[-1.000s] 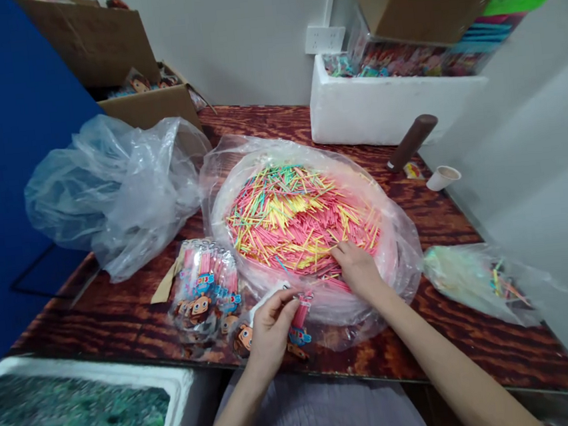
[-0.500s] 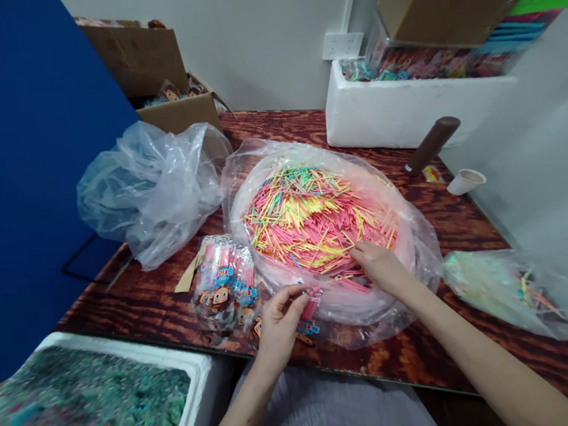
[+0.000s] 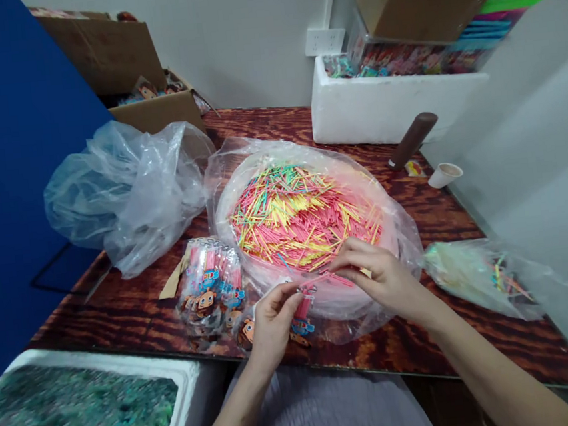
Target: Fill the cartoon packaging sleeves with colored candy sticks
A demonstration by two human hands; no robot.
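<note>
My left hand (image 3: 273,324) pinches the top of a small clear packet (image 3: 302,325) with pink sticks and a blue label with a cartoon face inside. My right hand (image 3: 383,277) is closed at the fingertips on a thin pink stick (image 3: 315,279), whose other end reaches the packet's top. Behind both hands stands a wide round basin lined with clear plastic (image 3: 403,228), heaped with pink, yellow and green sticks (image 3: 299,218). More cartoon-face packets (image 3: 208,287) lie piled to the left of my left hand.
A crumpled clear bag (image 3: 135,187) lies at left, before an open cardboard box (image 3: 154,115). A white foam box (image 3: 394,105) stands at the back right, near a brown cylinder (image 3: 412,140) and a paper cup (image 3: 445,175). Another foam box (image 3: 187,383) is at lower left.
My right hand has lifted from the stick heap and moved left toward my left hand, bringing a pink stick. My left hand still pinches the packet. The view has shifted slightly.
</note>
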